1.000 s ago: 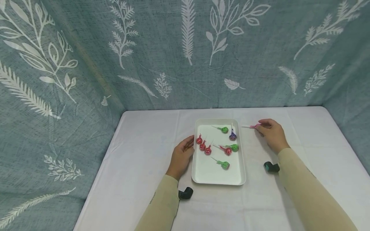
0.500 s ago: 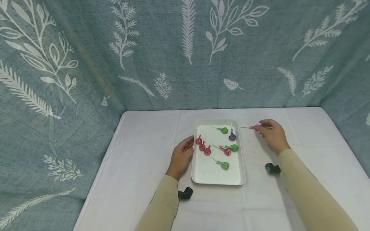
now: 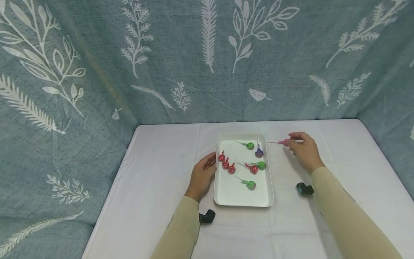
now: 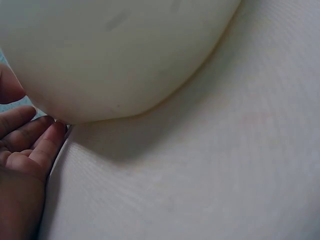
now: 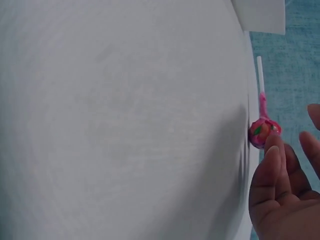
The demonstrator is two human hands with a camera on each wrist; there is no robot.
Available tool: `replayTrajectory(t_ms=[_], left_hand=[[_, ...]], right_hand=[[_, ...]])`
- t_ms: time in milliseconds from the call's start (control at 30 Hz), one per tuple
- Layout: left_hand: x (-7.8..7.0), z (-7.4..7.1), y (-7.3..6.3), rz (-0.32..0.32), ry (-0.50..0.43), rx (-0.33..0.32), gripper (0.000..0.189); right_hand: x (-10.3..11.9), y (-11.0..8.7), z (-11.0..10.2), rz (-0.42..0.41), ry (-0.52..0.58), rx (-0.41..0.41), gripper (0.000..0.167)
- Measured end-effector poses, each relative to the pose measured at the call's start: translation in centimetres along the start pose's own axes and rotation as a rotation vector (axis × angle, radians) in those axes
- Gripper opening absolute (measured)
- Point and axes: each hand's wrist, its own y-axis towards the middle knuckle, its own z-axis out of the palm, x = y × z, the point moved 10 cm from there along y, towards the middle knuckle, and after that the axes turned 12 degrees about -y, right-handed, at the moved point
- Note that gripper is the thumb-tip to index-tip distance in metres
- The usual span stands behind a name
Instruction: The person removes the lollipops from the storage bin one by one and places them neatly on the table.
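In the head view, a white tray (image 3: 242, 198) bears several wrapped lollipops: red ones, green ones such as the near green lollipop (image 3: 251, 185), and one purple lollipop (image 3: 259, 153). My left hand (image 3: 201, 178) rests against the tray's left side, fingertips touching its outer wall; the left wrist view shows relaxed fingers (image 4: 50, 142) at the tray's lower edge. Right of the tray, my right hand (image 3: 304, 151) pinches a pink lollipop (image 5: 261, 132) by its candy end. Its white stick points left toward the tray. A thin white line among the right fingers cannot be identified.
A white cloth (image 3: 161, 172) covers the table. Blue-green curtains (image 3: 194, 64) with white leaf prints hang behind it and at both sides. A black wrist-worn device (image 3: 207, 216) sits by the left sleeve, another black device (image 3: 304, 189) by the right.
Hardly anything differs. The view shifts very slightly, and the right hand stays at the pink lollipop while the left hand stays at the tray.
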Motion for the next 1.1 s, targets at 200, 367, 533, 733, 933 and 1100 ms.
replayTrajectory(t_ms=[200, 367, 533, 733, 933, 1100], left_hand=[[0.1, 0.0, 0.0, -0.002, -0.001, -0.004, 0.05], [0.0, 0.0, -0.1, 0.002, -0.003, -0.002, 0.05], [-0.2, 0.0, 0.0, 0.005, -0.008, 0.004, 0.05], [-0.3, 0.0, 0.0, 0.001, -0.014, 0.007, 0.05], [-0.5, 0.1, 0.0, 0.005, -0.038, 0.016, 0.052], [-0.5, 0.1, 0.0, -0.002, -0.032, 0.011, 0.051]], right_hand=[[0.9, 0.0, -0.1, -0.027, 0.006, -0.016, 0.045], [1.8, 0.0, 0.3, -0.04, 0.009, -0.014, 0.046], [3.1, -0.2, 0.8, -0.063, 0.032, -0.002, 0.046], [4.8, -0.3, 1.5, -0.084, 0.003, 0.011, 0.045], [6.3, -0.7, 2.4, -0.097, 0.01, 0.034, 0.046], [7.9, -0.9, 2.9, -0.118, 0.045, 0.048, 0.044]])
